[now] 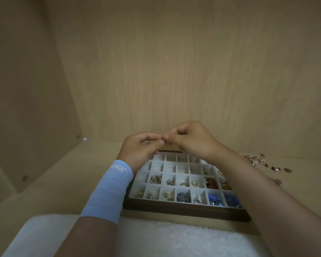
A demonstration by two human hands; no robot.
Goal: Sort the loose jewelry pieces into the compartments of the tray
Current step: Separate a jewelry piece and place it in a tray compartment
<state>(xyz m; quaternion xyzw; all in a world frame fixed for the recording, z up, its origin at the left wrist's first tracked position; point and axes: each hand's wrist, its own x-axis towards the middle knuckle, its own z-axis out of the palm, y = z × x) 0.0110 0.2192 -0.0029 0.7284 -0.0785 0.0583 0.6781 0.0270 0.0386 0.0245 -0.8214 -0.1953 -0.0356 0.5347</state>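
Progress: near two rows of the tray (183, 211) are seen filled, far rows mostly bare | Remaining: loose jewelry pieces (256, 160) lie unsorted right of the tray | Grip: left hand (140, 147) and right hand (192, 139) are curled, fingertips met above the far tray edge; whether a piece is pinched cannot be told

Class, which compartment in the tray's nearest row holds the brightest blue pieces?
The sixth compartment from the left: its pieces are vivid blue, while those in the seventh compartment are darker.

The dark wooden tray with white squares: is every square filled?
No, the dark wooden tray has a bare farthest row; only nearer rows hold jewelry.
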